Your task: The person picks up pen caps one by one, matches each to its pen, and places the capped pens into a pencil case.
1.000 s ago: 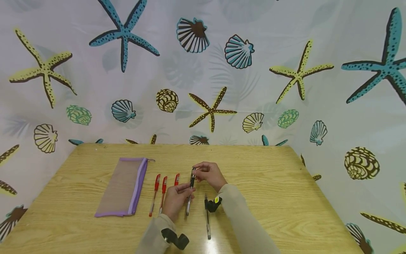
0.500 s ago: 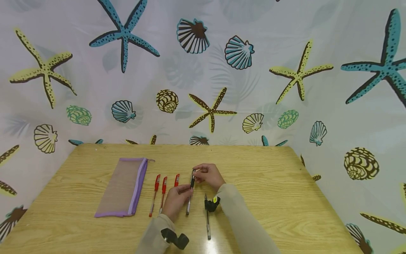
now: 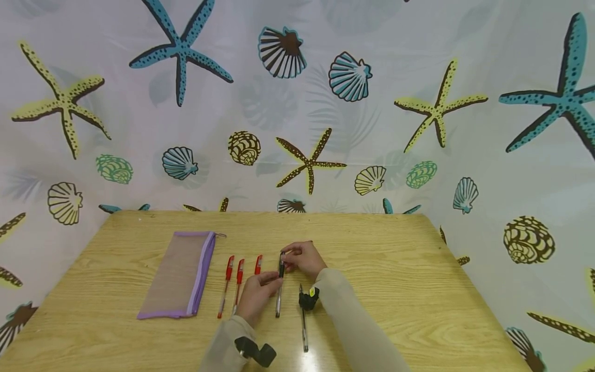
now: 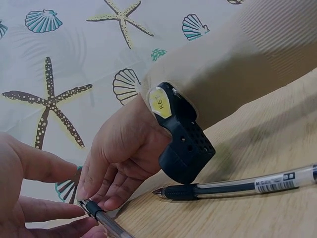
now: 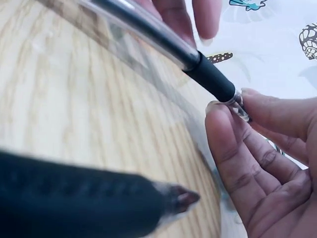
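Observation:
A clear-barrelled pen (image 3: 278,304) with a black grip section lies between the two hands over the table. My right hand (image 3: 307,257) pinches its far, tip end between thumb and fingers; the right wrist view shows these fingertips (image 5: 222,121) just past the black grip (image 5: 214,79). At the middle of the barrel, my left hand (image 3: 257,294) holds the pen with thumb and fingers. A second, uncapped pen (image 3: 304,330) rests on the table under the right wrist, its bare tip pointing away; its label shows in the left wrist view on the barrel (image 4: 247,187).
Several red-capped pens, among them one red pen (image 3: 229,268), lie left of the left hand, partly hidden by it. Farther left lies a flat mesh pouch (image 3: 174,274) with purple edging. The wooden table (image 3: 395,289) meets a patterned curtain (image 3: 297,113) behind.
The right hand has come slightly nearer, and the held pen's far end with it. The pen now points more straight away. The left hand has barely shifted; the other pens stay put.

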`<state>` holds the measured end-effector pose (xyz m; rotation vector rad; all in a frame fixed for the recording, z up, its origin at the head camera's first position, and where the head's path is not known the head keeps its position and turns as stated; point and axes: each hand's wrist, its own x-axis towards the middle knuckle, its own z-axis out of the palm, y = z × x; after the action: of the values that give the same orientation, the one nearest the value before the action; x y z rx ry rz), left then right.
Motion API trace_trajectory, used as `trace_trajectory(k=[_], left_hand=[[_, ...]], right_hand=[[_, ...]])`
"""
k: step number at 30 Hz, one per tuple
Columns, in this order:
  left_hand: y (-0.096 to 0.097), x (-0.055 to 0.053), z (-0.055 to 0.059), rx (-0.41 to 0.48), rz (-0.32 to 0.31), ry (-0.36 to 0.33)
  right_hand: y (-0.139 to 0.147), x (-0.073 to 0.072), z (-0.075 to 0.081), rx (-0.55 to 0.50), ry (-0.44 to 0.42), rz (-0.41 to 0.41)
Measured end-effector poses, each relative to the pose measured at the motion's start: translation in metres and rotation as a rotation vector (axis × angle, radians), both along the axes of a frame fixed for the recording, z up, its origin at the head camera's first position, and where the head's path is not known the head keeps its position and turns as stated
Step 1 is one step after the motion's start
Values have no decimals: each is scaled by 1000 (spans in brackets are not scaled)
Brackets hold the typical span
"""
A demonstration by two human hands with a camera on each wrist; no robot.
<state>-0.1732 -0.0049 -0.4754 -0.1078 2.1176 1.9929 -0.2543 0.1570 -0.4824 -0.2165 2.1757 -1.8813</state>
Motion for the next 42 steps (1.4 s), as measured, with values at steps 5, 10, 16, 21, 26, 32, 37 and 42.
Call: trace_trajectory(k=[5, 10, 16, 21, 26, 32, 37, 42], left_hand=[[-1, 1, 0, -6, 4, -8], [-1, 1, 0, -9, 10, -5], [-2, 2, -1, 4, 4, 11], [-3, 2, -1, -3, -9, 9], [-3, 2, -2, -14, -16, 18], [-3, 2, -3, -18, -17, 27], [-4, 2, -1, -12, -20, 26], [-4, 3, 1, -1, -17, 19]], right_hand=[[-1, -2, 0, 44, -3, 12], [-2, -4, 0, 79, -7, 14], [-3, -5, 0, 118, -6, 14], [-4, -6, 1, 147, -21, 20], [-5, -8, 0, 162, -35, 24], [-5, -8, 2, 190, -39, 13], [-6, -7, 5, 186, -42, 15], [-5, -7, 6, 172, -56, 17]])
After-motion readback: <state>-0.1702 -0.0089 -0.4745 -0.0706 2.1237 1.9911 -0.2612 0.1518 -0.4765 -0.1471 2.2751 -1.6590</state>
